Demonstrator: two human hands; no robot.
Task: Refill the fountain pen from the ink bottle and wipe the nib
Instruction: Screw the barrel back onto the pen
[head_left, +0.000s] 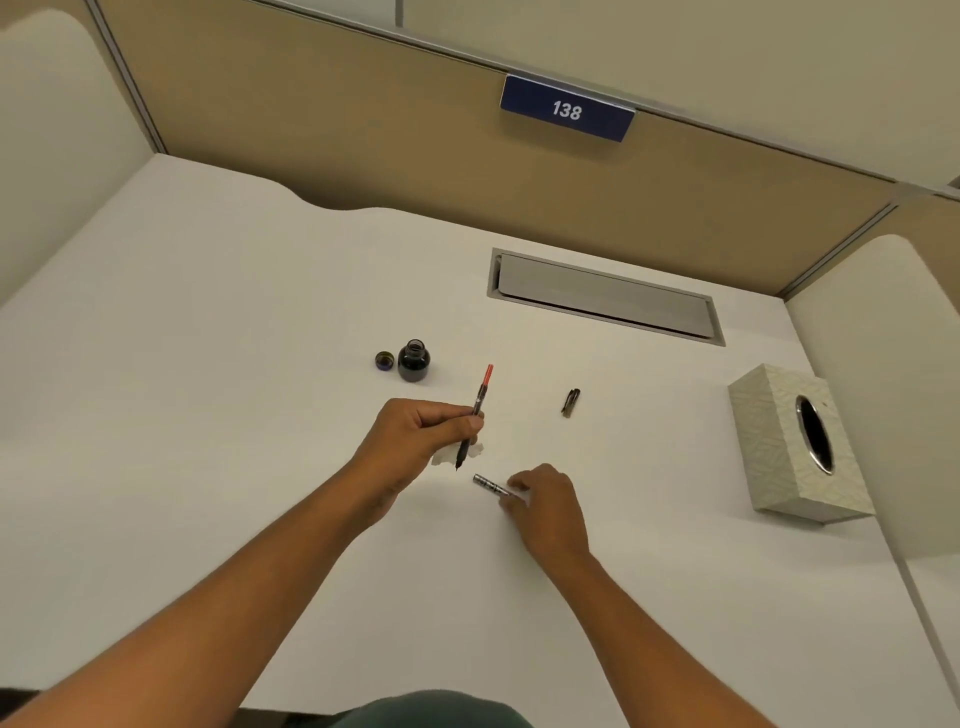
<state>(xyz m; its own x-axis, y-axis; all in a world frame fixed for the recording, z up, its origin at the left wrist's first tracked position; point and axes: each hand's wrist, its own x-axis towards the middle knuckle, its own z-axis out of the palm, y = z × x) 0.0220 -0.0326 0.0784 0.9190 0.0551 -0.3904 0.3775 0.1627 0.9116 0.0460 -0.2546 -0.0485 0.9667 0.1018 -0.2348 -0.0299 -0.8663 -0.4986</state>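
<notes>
Reaching low over the table (208, 519), the right hand (545, 506) curls its fingertips onto the pen barrel (491, 486), which lies flat with its long axis running from the fingers up and to the left. Whether the fingers have closed fully around it or only touch it is hard to tell. Just beyond and to the left, the left hand (421, 431) is closed around the pen's front section (471, 421), held nearly upright: nib down, red converter end up. A crumpled white tissue (457, 454) sits under that hand, beside the nib. So the barrel's open end likely has to swing toward the red end, and the right hand is the nearer one for that. Farther right lies the pen cap (570, 402). Beyond, the open ink bottle (414, 360) stands with its lid (384, 360) just beside it; a tissue box (795, 441) sits well off to the right.
</notes>
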